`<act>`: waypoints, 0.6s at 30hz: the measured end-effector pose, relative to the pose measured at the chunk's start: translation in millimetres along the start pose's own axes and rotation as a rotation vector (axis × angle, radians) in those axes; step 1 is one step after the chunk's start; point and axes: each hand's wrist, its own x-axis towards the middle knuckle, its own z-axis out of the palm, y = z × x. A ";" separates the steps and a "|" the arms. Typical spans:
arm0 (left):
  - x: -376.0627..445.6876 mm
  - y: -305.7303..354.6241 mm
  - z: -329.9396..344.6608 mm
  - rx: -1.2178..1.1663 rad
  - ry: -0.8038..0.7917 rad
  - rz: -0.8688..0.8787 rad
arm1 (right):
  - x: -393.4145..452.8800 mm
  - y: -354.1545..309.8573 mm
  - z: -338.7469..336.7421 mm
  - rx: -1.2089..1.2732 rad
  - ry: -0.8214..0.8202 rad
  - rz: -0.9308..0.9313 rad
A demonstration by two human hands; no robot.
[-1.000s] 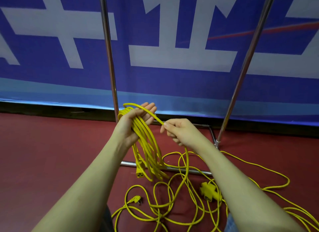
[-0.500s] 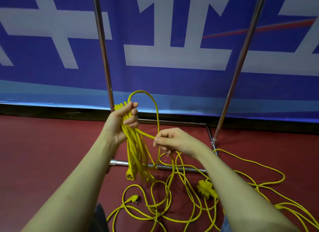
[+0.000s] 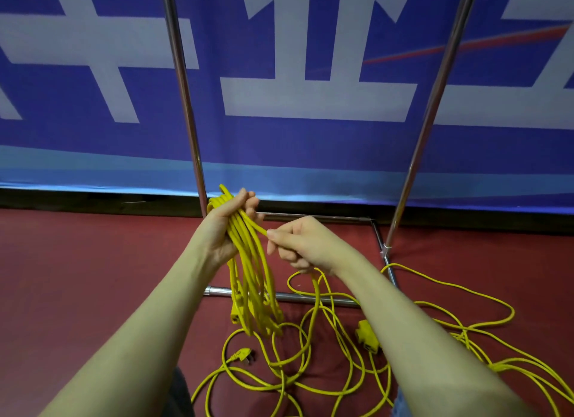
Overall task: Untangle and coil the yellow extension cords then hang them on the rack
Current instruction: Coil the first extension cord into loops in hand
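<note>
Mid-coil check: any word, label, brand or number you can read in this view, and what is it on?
Banner: large white character strokes on blue, cropped by the frame, so no whole character can be read.
Yellow socket block on the floor: no marking can be made out, too small.
Loose plug: no marking can be made out.
Coiled cord and rack poles: no print visible.

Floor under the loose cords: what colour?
Dark red floor, plain, seen in the head view.

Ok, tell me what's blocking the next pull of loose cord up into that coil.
Nothing solid. The strand pinched by the right hand drops into tangled loose cord on the floor, crossing other loops, which may snag before reaching the coil in the left hand.
</note>
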 end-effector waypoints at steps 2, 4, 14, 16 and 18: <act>5.8 1.9 -2.9 -0.060 -0.069 0.002 | 1.2 4.2 0.3 -0.024 -0.028 0.014; 8.3 7.4 -7.0 -0.133 -0.158 -0.006 | -0.8 12.3 -2.6 -0.033 -0.088 0.057; 11.9 2.2 -4.8 -0.028 0.034 0.069 | -3.5 17.1 -12.0 0.053 0.079 -0.019; 13.8 -0.9 -3.8 -0.013 0.045 0.064 | -1.2 12.9 -7.0 0.027 0.061 -0.015; 14.0 -1.7 -2.9 -0.021 0.049 0.069 | 0.8 10.2 -4.1 0.003 0.060 -0.021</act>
